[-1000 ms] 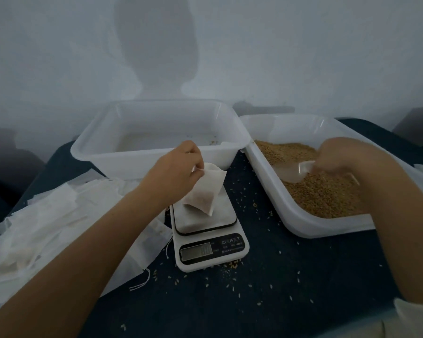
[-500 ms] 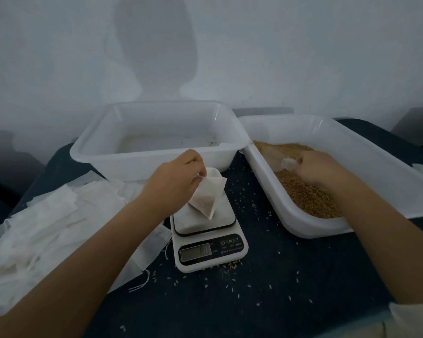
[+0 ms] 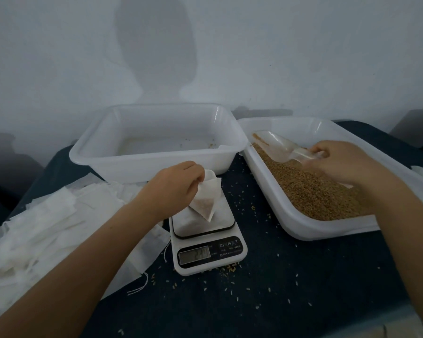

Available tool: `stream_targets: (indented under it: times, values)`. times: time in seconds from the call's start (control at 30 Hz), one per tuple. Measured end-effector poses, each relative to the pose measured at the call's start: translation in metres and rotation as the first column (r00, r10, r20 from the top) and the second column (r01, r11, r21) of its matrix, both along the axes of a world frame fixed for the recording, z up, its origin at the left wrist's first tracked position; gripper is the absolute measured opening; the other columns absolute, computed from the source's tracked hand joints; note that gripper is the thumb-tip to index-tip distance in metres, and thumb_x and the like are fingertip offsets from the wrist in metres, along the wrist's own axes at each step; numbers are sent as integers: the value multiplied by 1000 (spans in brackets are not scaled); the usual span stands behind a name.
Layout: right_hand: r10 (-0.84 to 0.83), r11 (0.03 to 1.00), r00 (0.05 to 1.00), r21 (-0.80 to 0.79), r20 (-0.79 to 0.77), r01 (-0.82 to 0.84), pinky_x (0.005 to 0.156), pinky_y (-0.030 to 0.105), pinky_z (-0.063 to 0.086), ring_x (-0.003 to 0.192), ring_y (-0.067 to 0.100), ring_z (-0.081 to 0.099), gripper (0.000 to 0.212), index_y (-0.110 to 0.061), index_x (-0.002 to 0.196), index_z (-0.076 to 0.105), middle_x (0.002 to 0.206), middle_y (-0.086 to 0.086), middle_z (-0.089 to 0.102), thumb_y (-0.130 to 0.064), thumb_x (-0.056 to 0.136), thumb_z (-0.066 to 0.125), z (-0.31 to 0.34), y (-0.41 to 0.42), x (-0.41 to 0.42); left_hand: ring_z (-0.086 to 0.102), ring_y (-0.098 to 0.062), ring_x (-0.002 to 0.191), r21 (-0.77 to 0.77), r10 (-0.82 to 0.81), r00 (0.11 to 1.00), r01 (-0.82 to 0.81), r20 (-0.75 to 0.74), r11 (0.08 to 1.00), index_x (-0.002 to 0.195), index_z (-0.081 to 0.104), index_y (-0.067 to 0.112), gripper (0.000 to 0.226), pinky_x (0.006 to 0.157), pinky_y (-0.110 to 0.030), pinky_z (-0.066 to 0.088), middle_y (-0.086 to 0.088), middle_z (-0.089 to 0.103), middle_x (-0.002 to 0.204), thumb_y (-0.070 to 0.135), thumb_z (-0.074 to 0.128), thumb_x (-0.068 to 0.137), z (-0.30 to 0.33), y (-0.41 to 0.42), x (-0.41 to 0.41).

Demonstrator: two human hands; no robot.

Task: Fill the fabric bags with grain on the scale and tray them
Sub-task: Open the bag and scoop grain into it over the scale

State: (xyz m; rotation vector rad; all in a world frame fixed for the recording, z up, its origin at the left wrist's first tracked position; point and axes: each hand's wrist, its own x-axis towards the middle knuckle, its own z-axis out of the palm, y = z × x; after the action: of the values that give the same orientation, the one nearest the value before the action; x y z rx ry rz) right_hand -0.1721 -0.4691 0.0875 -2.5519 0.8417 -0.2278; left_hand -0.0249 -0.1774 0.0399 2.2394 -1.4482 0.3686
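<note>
Left hand [image 3: 172,185] is pinching the top edge of a small white fabric bag [image 3: 206,198], fingers curled tight on the cloth. Bag is hanging tilted, lower corner resting on the scale [image 3: 206,236] platform; some brownish grain is showing thru the cloth at the bottom. Scale display is lit, digits too blurry to read.

Right hand [image 3: 340,164] is gripping the handle of a clear plastic scoop [image 3: 282,147], fingers and thumb wrapped round it. Scoop is lying low over the grain [image 3: 310,191] inside the right tub [image 3: 288,219], mouth pointing to the tub's far left corner. Can't tell how much grain is in the scoop.

Empty-ish white tray [image 3: 142,162] is sitting behind the scale, just a few specks inside, its right rim touching the grain tub. Pile of flat unfilled bags [image 3: 47,230] is lying left of the scale, w/ loose strings trailing. Stray grains are scattered over the dark table cloth [image 3: 279,301] round the scale.
</note>
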Motion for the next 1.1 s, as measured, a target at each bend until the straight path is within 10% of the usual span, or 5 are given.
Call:
stream_targets:
  times: [0.13,0.3,0.47,0.83,1.1]
  values:
    - [-16,998,978,-57,-209,4,72,31,39,88,20,57,26,-24,105,61,96,-1,61,-45,88,63,6,-2,-1,50,-17,65,21,-8,1000,8,-28,1000,85,56,11,7,59,-27,42,3,55,81,4,54,84,-1,1,1]
    - [-80,965,887,-257,-456,-45,57,28,38,74,18,56,32,-5,91,65,83,5,60,-35,94,53,-2,2,25,54,-21,71,65,-3,996,9,-87,998,83,54,12,9,65,-34,46,1,54,81,4,53,79,-5,0,-2]
    - [-130,948,900,-319,-416,-11,51,27,33,60,16,46,30,-8,67,50,71,4,50,-21,94,54,-9,16,61,57,-18,79,35,4,996,-1,-86,999,93,63,10,10,72,-31,49,1,56,95,14,61,84,-6,1,-6]
    - [-91,990,969,-126,-230,63,82,36,44,102,30,59,47,-6,117,65,115,14,65,-46,95,50,-20,13,27,57,-19,79,-65,28,999,-30,-42,997,89,64,6,8,71,-34,49,-3,60,91,11,59,89,-4,4,-2]
    - [-94,995,993,-32,-75,92,80,31,40,84,19,56,47,-20,131,58,119,6,64,-46,92,57,-16,13,-1,54,-17,73,-89,22,995,-30,-95,996,89,63,5,7,67,-21,41,-3,61,84,4,57,88,6,4,2]
